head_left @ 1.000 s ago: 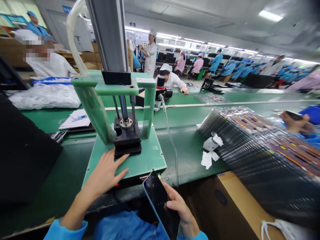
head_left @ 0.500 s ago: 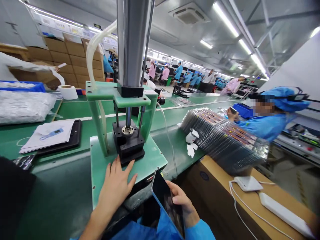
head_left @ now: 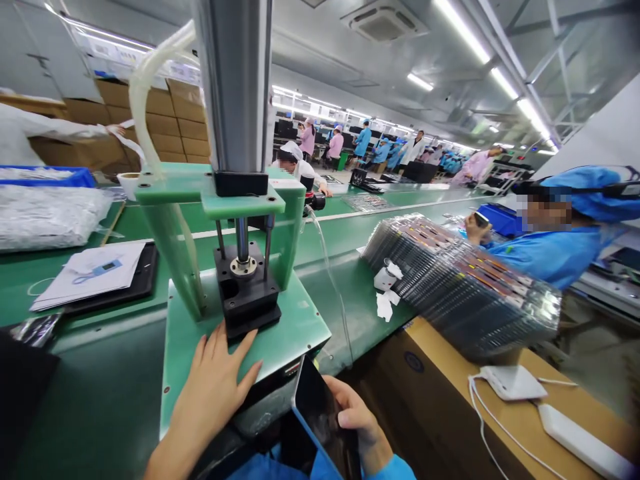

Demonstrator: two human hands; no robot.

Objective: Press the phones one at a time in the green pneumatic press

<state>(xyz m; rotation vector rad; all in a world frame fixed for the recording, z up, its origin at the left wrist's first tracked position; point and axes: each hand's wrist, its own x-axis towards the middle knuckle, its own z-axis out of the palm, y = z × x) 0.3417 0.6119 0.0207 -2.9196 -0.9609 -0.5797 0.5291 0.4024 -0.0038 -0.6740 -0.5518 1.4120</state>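
A green press fixture (head_left: pixel 300 320) with a tall grey cylinder (head_left: pixel 235 87) stands before me on the bench. Its black press block (head_left: pixel 249 287) is down close to the base plate. My left hand (head_left: pixel 217 380) lies on the plate with fingers spread, the fingertips by the front of the block; it holds nothing. What lies under the block is hidden. Low in front of the fixture, my right hand (head_left: pixel 357 420) grips a smartphone (head_left: pixel 320 407) by its right edge. The phone is tilted, its dark screen upward.
Stacked clear plastic trays (head_left: pixel 465 293) stand at the right, near a co-worker in blue (head_left: pixel 555 247). Crumpled white paper (head_left: pixel 384 305) lies beside them. A carton (head_left: pixel 450 373) carries a white power strip (head_left: pixel 585 440). Papers (head_left: pixel 90 277) rest on a black tray at left.
The view has shifted, so the fixture sits further left. My left hand remains on the base plate and my right hand keeps hold of the smartphone. The press block looks unmoved.
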